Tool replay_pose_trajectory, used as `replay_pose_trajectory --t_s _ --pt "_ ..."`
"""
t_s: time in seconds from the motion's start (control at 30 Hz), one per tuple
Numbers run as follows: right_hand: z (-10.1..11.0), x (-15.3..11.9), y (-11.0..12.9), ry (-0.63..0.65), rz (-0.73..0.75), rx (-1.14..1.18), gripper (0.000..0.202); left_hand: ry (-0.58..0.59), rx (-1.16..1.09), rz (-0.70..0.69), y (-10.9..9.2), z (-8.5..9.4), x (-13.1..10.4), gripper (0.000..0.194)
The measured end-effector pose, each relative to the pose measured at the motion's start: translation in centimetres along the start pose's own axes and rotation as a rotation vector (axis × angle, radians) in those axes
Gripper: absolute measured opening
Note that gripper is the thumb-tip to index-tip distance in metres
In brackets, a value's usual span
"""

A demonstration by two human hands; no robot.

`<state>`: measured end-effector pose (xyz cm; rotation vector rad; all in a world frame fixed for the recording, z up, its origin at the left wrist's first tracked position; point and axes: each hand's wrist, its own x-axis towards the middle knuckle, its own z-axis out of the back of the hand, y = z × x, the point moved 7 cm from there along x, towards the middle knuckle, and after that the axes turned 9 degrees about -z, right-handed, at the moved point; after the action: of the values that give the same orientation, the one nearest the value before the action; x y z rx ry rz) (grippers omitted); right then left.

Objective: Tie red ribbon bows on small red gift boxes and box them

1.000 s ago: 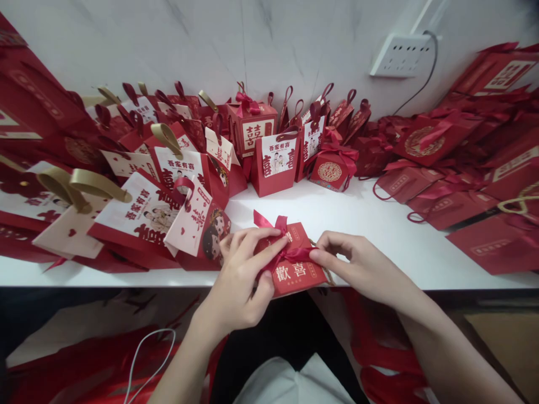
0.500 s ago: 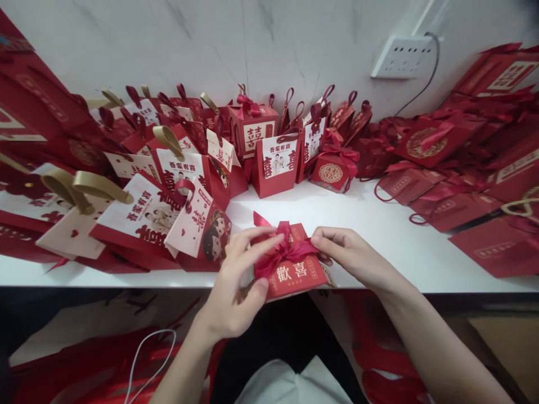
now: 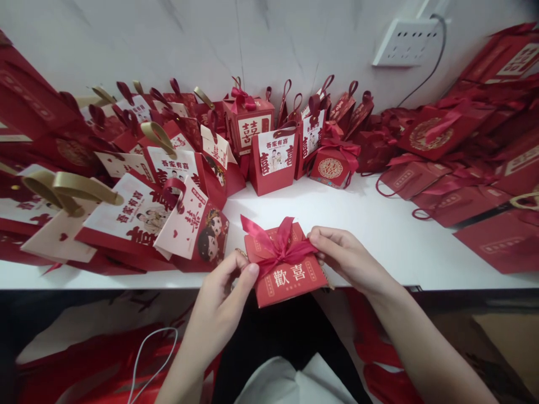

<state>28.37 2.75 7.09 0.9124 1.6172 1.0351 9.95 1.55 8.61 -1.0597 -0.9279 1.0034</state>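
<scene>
A flat red gift box (image 3: 290,286) with gold Chinese characters is tilted at the table's front edge. Across its top a red ribbon (image 3: 281,255) is tied in a bow, one tail pointing up to the left. My left hand (image 3: 227,292) is closed at the box's left side, its thumb and curled index finger on the ribbon's left loop. On the right, my right hand (image 3: 343,252) pinches the other loop between thumb and fingers. The fingers under the box's edges are partly hidden.
Red and white gift bags (image 3: 130,210) with loop handles crowd the left and back of the white table (image 3: 379,241). Several red ribboned boxes (image 3: 455,185) are stacked at the right. A power strip (image 3: 406,42) with a cable hangs on the wall.
My left hand has drawn back from over the bow to the box's left side, its fingers now curled in. The bow shows more fully. My right hand keeps its pinch.
</scene>
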Motion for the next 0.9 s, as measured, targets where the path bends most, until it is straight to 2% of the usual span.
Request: replay_pose_trajectory --t_s 0.1,0.2,0.47,0.6,0.7,0.77,0.83,0.9 --pt "-0.1 0.2 -0.9 -0.021 -0.015 0.156 0.041 0.006 -0.15 -0.015 0.5 -0.2 0.4 0.035" --pt "-0.2 0.3 -1.3 -0.044 -0.029 0.217 0.042 0.015 -0.225 -0.035 0.7 -0.3 0.6 0.034" --pt "-0.4 0.4 -1.8 -0.011 -0.093 0.291 0.041 0.026 -0.216 -0.097 0.6 -0.3 0.8 0.035" --pt "0.1 0.7 -1.9 -0.042 -0.081 0.293 0.04 0.014 -0.183 -0.054 1.3 -0.2 1.3 0.037" --pt "1.5 0.7 -1.6 -0.094 0.013 0.22 0.041 0.016 -0.175 0.015 1.8 -0.2 1.1 0.036" --pt "3.0 0.5 -1.1 -0.193 0.132 0.161 0.042 -0.018 -0.161 -0.016 1.5 0.0 0.7 0.035" --pt "4.0 0.4 -0.7 -0.262 0.238 0.127 0.044 -0.052 -0.098 -0.069 1.0 0.1 0.2 0.045" --pt "3.8 0.6 -0.7 -0.209 0.289 0.101 0.047 -0.041 -0.028 -0.083 0.7 -0.2 0.1 0.053"
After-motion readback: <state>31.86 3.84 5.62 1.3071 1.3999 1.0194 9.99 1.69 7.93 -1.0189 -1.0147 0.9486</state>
